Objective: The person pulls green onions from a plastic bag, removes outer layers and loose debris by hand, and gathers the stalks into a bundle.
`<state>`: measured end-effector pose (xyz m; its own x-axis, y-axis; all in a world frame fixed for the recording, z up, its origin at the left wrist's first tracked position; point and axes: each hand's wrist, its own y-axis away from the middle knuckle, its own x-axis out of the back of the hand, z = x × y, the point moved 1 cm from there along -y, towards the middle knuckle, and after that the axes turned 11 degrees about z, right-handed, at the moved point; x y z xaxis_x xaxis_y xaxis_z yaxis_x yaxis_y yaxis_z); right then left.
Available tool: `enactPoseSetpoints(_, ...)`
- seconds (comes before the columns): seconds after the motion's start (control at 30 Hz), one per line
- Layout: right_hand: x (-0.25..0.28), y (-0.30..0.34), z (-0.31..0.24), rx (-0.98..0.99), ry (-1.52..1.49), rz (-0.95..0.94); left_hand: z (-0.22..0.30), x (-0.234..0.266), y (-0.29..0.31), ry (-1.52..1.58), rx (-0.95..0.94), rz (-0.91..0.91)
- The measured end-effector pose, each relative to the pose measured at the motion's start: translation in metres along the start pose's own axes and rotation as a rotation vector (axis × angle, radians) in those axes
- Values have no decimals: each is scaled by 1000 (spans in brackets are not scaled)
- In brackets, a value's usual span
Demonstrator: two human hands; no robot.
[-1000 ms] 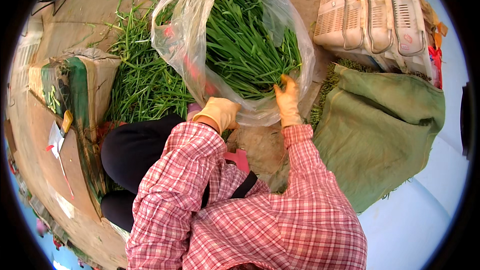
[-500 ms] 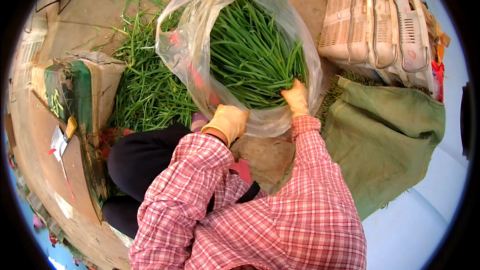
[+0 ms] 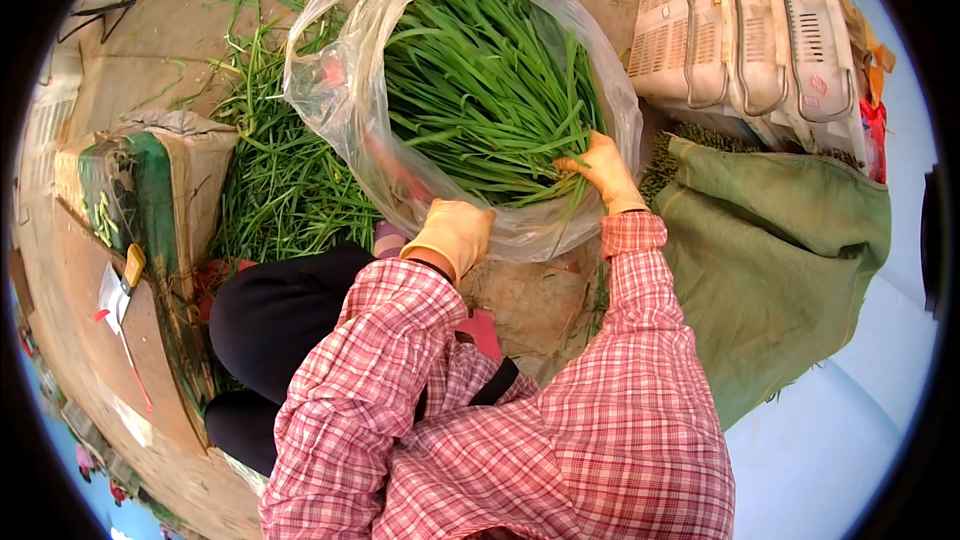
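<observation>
1. My left hand [image 3: 452, 233], gloved pale yellow, is closed in a fist on the near rim of the clear plastic bag [image 3: 362, 65], centre of frame.
2. Bag: upper centre, mouth wide, packed with long green leaves [image 3: 480, 90].
3. My right hand [image 3: 610, 176], right of centre, thumb and fingers part-curled against leaf ends; cannot tell whether it grips any.
4. Loose greens [image 3: 290, 165] heaped left of bag.
5. White crates [image 3: 740, 30] upper right; green cloth [image 3: 770, 260] below them.
</observation>
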<state>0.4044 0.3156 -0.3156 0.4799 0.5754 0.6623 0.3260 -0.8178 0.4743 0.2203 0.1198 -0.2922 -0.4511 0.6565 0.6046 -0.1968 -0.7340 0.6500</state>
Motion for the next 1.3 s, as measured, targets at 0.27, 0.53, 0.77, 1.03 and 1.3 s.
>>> enactPoseSetpoints(0.27,-95,15,75,-119,122,87,13,18,0,-17,-9,-6)
enactPoseSetpoints(0.53,-28,30,42,-13,-83,183,12,31,-14,23,-175,574)
enactPoseSetpoints(0.77,-31,27,24,370,400,-2,52,41,-37,-24,-569,1105)
enactPoseSetpoints(1.03,-5,94,-50,36,-103,-27,42,53,-46,-269,-221,719)
enactPoseSetpoints(1.3,-58,78,26,206,-328,444,25,71,-49,128,-153,886)
